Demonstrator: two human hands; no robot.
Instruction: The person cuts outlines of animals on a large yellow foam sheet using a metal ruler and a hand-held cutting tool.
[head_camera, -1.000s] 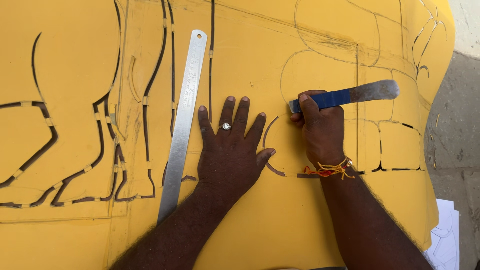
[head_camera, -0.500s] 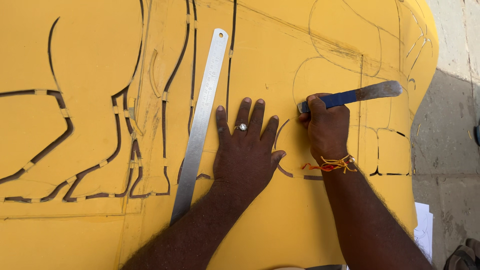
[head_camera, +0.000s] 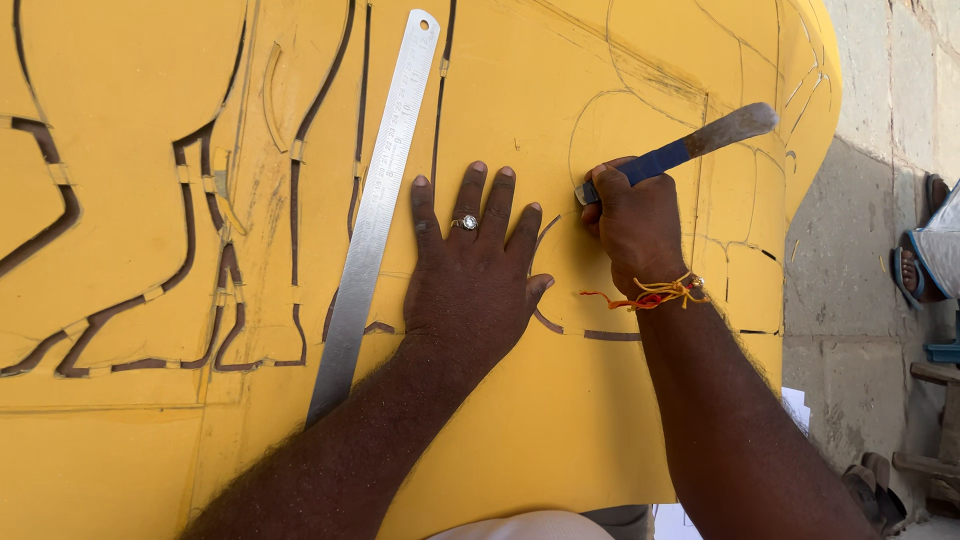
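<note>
Fingers of our right hand (head_camera: 640, 225) are wrapping tight around the blue handle of a knife (head_camera: 680, 150), a fully closed grip, with the dull metal end sticking out up and to the right. The working tip is hiding under the fist, so we can't tell exactly where it's meeting the sheet, but it's sitting right on a pencilled curve. An orange and red thread (head_camera: 655, 293) is hanging at that wrist.

Our left hand (head_camera: 470, 265) isn't gripping anything; it's lying flat with fingers spread, pressing down on the yellow sheet (head_camera: 520, 440) just beside the knife hand. A ring (head_camera: 465, 222) is showing on one finger.

Just left of that hand a long steel ruler (head_camera: 375, 215) is lying on the sheet, tilted slightly. Dark cut lines with small uncut bridges are running across the left part, pencil outlines across the right.

Off the right edge, grey pavement (head_camera: 850, 280) is showing, with somebody's sandalled foot (head_camera: 915, 270).
</note>
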